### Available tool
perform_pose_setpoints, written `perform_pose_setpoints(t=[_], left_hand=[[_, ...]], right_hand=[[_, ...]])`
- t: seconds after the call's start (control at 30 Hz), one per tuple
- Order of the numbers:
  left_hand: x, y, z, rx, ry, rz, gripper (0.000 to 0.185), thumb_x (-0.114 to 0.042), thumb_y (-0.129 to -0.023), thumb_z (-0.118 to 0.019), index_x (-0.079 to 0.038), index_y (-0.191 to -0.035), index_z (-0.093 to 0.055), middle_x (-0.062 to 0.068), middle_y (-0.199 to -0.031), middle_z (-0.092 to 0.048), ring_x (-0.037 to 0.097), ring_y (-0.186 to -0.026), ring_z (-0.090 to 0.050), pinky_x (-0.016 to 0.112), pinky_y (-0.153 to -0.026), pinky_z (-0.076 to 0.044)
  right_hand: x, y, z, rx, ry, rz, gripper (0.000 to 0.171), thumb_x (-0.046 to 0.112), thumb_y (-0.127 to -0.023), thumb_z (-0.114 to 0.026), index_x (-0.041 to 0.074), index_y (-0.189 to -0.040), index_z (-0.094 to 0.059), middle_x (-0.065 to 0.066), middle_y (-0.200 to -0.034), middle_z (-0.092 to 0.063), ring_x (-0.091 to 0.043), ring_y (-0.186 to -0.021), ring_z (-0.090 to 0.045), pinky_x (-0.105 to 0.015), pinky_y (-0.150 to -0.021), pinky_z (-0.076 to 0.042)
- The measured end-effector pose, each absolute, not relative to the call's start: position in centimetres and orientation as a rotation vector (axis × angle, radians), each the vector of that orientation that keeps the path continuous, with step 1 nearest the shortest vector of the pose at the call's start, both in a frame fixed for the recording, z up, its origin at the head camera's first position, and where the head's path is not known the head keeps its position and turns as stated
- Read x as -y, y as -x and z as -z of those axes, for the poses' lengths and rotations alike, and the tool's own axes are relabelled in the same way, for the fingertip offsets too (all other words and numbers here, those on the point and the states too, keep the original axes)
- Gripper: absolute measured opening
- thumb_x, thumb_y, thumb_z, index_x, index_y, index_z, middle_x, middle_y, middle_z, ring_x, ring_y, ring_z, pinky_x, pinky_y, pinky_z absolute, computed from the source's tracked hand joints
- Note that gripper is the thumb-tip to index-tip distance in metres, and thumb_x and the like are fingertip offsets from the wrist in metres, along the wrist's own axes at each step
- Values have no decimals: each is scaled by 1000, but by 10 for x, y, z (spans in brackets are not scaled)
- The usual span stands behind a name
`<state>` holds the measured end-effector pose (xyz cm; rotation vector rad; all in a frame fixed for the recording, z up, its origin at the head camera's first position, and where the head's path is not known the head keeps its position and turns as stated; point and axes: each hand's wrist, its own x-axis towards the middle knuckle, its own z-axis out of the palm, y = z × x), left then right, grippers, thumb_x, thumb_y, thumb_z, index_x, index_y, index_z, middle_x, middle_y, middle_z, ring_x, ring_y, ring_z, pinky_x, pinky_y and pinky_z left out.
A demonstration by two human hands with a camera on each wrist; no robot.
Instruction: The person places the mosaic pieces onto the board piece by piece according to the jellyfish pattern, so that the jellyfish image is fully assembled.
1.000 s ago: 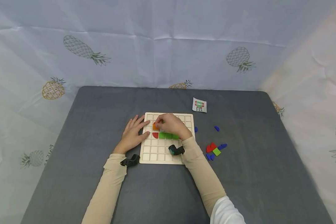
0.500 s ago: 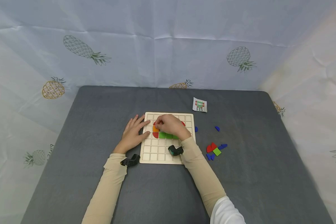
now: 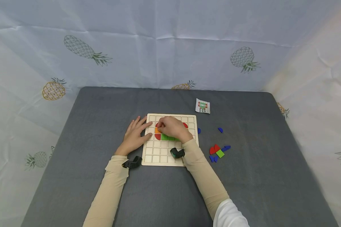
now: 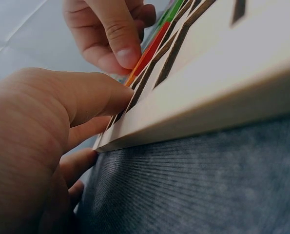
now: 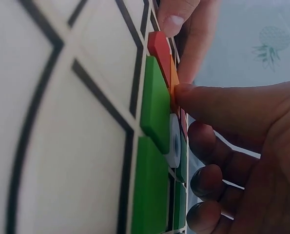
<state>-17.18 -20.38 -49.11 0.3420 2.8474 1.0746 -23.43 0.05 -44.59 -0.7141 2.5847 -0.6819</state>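
Little has moved over the last second: the right hand [image 3: 172,127] has drawn slightly toward the person over the wooden grid board [image 3: 169,157], uncovering a sliver of a red piece [image 3: 185,125] just beyond its knuckles, while the left hand [image 3: 134,135] has stayed where it was.

From the head camera the right hand lies curled over the board's upper rows, hiding most of what is under it — only the edge of an orange tile [image 3: 157,130] shows at its fingertips, with a red quarter-round [image 3: 158,136] and green squares [image 3: 167,137] just on the person's side of it. The right-wrist camera shows what that view hides: the thumb tip [image 5: 183,91] presses against the edge of the orange tile [image 5: 173,78], which sits in the board between a red piece [image 5: 160,46] and a green square [image 5: 155,105], with a white round piece [image 5: 174,142] just beneath the thumb. The other fingers are curled; whether they grip anything cannot be told.

The left hand is spread flat beside the board's left edge. The left-wrist camera shows its thumb [image 4: 98,95] resting on the board's rim [image 4: 198,105].

To the right of the right forearm, well apart from it, loose blue, red and green pieces [image 3: 217,151] lie on the grey tabletop [image 3: 244,189]; a small pattern card [image 3: 202,106] lies beyond the board.
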Motion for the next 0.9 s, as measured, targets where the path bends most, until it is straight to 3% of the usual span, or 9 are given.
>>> perform_pose_setpoints(t=[0.27,0.43,0.67,0.9], left_hand=[[204,172,492,-2857,-342,-1068,54,-29,-98,-64,-15,-149,-53,13,-167,-29,33,-160,-9,51,-132,1],[203,172,492,-2858,-337,-1069,54,-29,-98,-64,-15,-149,-53,12,-167,-29,32,-160,-9,50,-132,1],[203,172,492,-2864,-342,-1084,55,-28,-97,-65,-15,-149,-53,12,-167,-30,33,-160,-9,50,-132,1],[203,172,493,-2855,-326,-1078,55,-28,-97,-65,-15,-150,-52,12,-168,-28,32,-160,-8,51,-131,2]], right_hand=[[-1,232,444,-2585,743,654,15,19,-96,-68,14,-109,-73,0,-97,-72,-13,-77,-60,-25,-69,-50],[-4,232,441,-2553,747,653,19,22,-95,-71,14,-113,-71,0,-93,-68,-13,-75,-57,-24,-65,-46],[-19,234,428,-2525,722,815,22,23,-100,-63,12,-118,-69,-3,-91,-65,-15,-64,-52,-26,-56,-42],[-37,232,412,-2514,709,995,27,23,-103,-58,9,-124,-65,-6,-98,-64,-18,-63,-50,-28,-58,-45]])
